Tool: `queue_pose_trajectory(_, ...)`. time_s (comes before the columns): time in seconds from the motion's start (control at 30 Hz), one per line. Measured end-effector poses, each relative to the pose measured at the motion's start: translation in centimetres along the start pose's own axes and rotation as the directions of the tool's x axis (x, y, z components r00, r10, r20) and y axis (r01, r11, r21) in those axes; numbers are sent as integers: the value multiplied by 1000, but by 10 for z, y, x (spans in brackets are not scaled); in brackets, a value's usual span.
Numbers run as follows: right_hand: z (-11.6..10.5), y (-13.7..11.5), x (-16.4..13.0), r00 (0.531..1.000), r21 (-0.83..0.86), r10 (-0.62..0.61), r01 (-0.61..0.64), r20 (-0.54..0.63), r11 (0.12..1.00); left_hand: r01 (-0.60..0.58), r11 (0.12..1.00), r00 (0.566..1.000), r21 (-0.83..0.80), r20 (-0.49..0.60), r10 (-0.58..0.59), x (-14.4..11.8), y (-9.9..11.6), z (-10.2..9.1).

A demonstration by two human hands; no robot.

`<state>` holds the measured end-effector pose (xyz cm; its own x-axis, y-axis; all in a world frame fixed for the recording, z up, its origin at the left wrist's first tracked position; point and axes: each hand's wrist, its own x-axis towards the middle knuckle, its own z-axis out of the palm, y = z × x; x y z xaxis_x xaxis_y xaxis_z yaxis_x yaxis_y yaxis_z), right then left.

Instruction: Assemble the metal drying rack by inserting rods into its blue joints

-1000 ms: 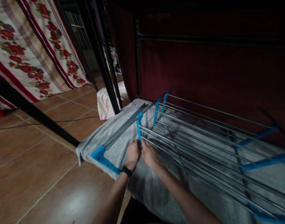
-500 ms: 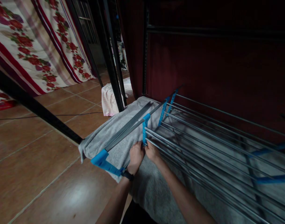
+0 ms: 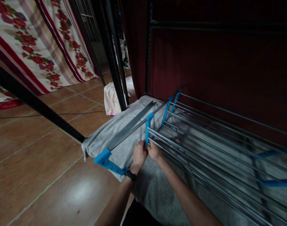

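Observation:
A drying rack of grey metal rods with blue plastic parts lies across a grey towel-like cloth. Both of my hands meet at the lower end of one blue connector, where the rods enter it. My left hand is closed there on the left side, a dark band round its wrist. From the right, my right hand pinches the same lower end, close under the rods. My fingertips are partly hidden. A larger blue corner piece sits left of my left wrist, at the near end of a long bar.
Several loose thin rods lie on the cloth beyond my left hand. Black metal posts and a slanted black bar frame the left. A dark red curtain hangs behind. A cable crosses the tiled floor.
The view has shifted slightly, so everything sits a little further right. My hands stay at the same blue connector, with almost no change in grip visible.

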<state>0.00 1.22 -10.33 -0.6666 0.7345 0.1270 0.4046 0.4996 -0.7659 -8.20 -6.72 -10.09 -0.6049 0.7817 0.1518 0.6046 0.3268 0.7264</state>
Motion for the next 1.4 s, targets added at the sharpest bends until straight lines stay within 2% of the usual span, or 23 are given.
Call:
queue_pose_trajectory(0.27, -1, -2, -3, 999, -16, 35, -35, 7, 999, 21, 1000, 999, -17, 42, -20, 1, 0, -3)
queue_pose_trajectory(0.5, -4, -3, -2, 998, -8, 52, -52, 29, 999, 55, 998, 998, -17, 31, -55, 0, 7, -5)
queue_pose_trajectory(1.0, -4, -6, -7, 997, 8, 80, -80, 22, 997, 98, 985, 994, -142, 56, -91, 5, 6, -9)
queue_pose_trajectory(1.3, -6, -15, -9, 995, -42, 91, -90, 28, 995, 95, 995, 993, 14, 68, -96, 6, 11, -8)
queue_pose_trajectory(1.4, -6, -18, -12, 996, -65, 85, -85, -1, 994, 73, 995, 994, 67, 76, -78, 2, 13, -6)
